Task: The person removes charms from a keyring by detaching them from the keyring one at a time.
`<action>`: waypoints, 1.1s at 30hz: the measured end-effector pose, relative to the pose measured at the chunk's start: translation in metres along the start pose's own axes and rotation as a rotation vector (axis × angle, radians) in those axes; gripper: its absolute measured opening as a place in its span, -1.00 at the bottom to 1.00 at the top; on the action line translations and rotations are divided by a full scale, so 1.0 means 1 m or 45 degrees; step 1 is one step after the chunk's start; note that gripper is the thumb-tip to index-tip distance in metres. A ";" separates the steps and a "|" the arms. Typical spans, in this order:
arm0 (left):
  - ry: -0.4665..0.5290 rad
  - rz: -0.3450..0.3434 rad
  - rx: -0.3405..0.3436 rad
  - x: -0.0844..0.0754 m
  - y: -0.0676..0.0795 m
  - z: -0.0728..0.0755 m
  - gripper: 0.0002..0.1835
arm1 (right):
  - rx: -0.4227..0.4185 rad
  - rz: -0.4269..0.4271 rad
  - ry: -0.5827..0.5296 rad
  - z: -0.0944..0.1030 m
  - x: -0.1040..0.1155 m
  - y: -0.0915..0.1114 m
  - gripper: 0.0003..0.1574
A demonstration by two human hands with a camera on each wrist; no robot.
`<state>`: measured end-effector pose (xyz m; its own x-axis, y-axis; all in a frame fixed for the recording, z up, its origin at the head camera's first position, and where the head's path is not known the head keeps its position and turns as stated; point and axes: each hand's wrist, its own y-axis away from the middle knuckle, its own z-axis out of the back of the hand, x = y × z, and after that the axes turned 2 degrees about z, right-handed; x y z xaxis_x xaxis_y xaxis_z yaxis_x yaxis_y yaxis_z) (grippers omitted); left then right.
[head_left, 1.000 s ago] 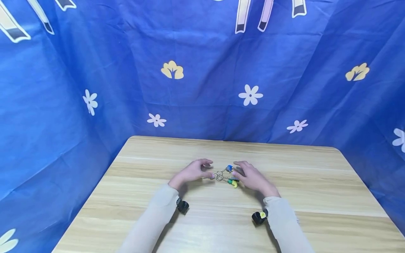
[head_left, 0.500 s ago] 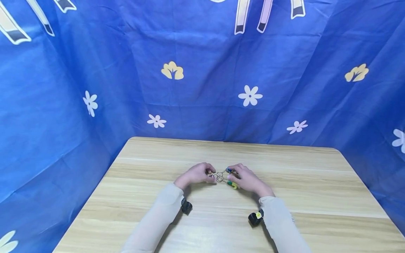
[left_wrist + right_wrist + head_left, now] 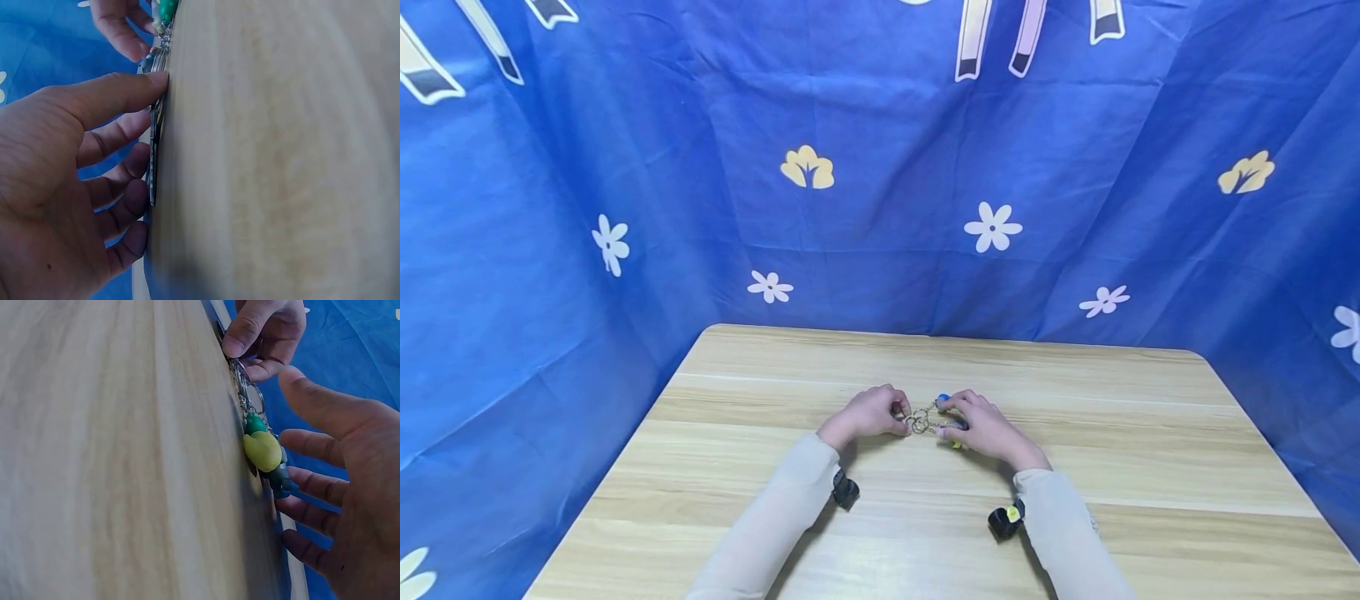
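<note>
A keychain with joined metal rings [image 3: 921, 422] lies on the table between the two hands. My left hand [image 3: 868, 412] pinches the keychain at its left end, thumb on the near side and index finger behind; a dark flat key [image 3: 153, 169] runs back under the fingers. Short chains lead right from the rings to the charms: a yellow one with a green top [image 3: 262, 452], a dark blue-grey one [image 3: 282, 481] and a bright blue one [image 3: 942, 402]. Around these charms my right hand [image 3: 988, 429] hovers, its thumb and fingers apart and loosely bent. Its fingertips are close to the charms; contact is unclear.
The pale wood table [image 3: 880, 517] has rounded far corners. Behind and beside it hangs a blue cloth [image 3: 880, 208] printed with flowers. A black wrist camera sits on each sleeve, the left one [image 3: 846, 490] and the right one [image 3: 1004, 522].
Both hands have come closer together. The left hand's thumb and fingers have closed on the keychain end. The right hand has moved left over the charms, now partly covering the yellow-green one.
</note>
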<state>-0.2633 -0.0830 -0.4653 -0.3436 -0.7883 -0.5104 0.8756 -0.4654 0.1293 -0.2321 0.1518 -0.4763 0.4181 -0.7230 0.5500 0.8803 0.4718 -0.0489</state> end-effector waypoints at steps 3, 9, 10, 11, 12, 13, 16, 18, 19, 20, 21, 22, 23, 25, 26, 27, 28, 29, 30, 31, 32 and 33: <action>-0.013 -0.005 0.006 0.000 0.000 0.000 -0.72 | 0.003 0.001 0.017 -0.001 0.000 0.000 -0.32; -0.039 -0.016 -0.006 -0.001 -0.001 -0.001 -0.70 | -0.005 -0.007 0.042 -0.005 0.000 0.001 -0.46; -0.040 -0.019 -0.007 -0.001 -0.002 -0.001 -0.70 | -0.007 -0.007 0.043 -0.005 0.000 0.001 -0.50; -0.042 -0.021 -0.008 -0.002 -0.002 -0.001 -0.71 | -0.010 -0.007 0.042 -0.005 0.000 0.002 -0.54; -0.044 -0.022 -0.008 -0.002 -0.002 -0.001 -0.71 | -0.015 -0.005 0.037 -0.005 0.001 0.002 -0.57; -0.046 -0.023 -0.008 -0.003 -0.001 -0.001 -0.72 | -0.020 -0.003 0.039 -0.005 0.001 0.002 -0.59; -0.061 -0.021 -0.007 -0.005 -0.001 -0.001 -0.72 | -0.029 0.001 0.041 -0.005 0.002 0.002 -0.62; -0.080 -0.021 -0.009 -0.006 -0.001 -0.001 -0.73 | -0.039 0.005 0.045 -0.005 0.002 0.003 -0.64; -0.090 -0.026 -0.009 -0.007 -0.002 -0.001 -0.73 | -0.043 0.007 0.052 -0.005 0.002 0.003 -0.65; -0.095 -0.031 -0.006 -0.008 -0.002 -0.001 -0.73 | -0.047 0.009 0.053 -0.005 0.002 0.003 -0.66; -0.104 -0.032 -0.004 -0.009 -0.002 -0.001 -0.73 | -0.049 0.011 0.054 -0.005 0.002 0.003 -0.67; -0.113 -0.032 -0.001 -0.009 -0.002 -0.002 -0.73 | -0.052 0.013 0.055 -0.005 0.002 0.003 -0.68; -0.121 -0.030 0.004 -0.010 -0.003 -0.002 -0.74 | -0.053 0.015 0.055 -0.005 0.002 0.003 -0.69; -0.134 -0.021 0.012 -0.011 -0.003 -0.002 -0.74 | -0.055 0.019 0.050 -0.005 0.002 0.003 -0.70; -0.145 -0.014 0.012 -0.011 -0.003 -0.002 -0.75 | -0.056 0.022 0.048 -0.005 0.003 0.003 -0.71; -0.160 -0.009 0.011 -0.012 -0.003 -0.002 -0.75 | -0.057 0.022 0.044 -0.005 0.003 0.004 -0.71; -0.176 -0.007 0.008 -0.012 -0.003 -0.002 -0.76 | -0.057 0.022 0.042 -0.005 0.003 0.004 -0.72; -0.192 -0.007 0.004 -0.013 -0.003 -0.002 -0.76 | -0.059 0.021 0.041 -0.005 0.003 0.004 -0.72; -0.211 -0.008 -0.003 -0.013 -0.003 -0.003 -0.75 | -0.061 0.018 0.039 -0.005 0.003 0.004 -0.73; -0.230 -0.011 -0.010 -0.013 -0.004 -0.003 -0.75 | -0.064 0.014 0.040 -0.005 0.003 0.005 -0.73; -0.247 -0.014 -0.013 -0.014 -0.004 -0.003 -0.75 | -0.067 0.011 0.040 -0.005 0.003 0.005 -0.73; -0.259 -0.019 -0.016 -0.014 -0.004 -0.003 -0.76 | -0.070 0.007 0.036 -0.005 0.003 0.005 -0.73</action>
<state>-0.2609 -0.0688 -0.4617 -0.4169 -0.8471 -0.3296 0.8737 -0.4735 0.1120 -0.2250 0.1492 -0.4792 0.4288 -0.7348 0.5255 0.8885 0.4484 -0.0980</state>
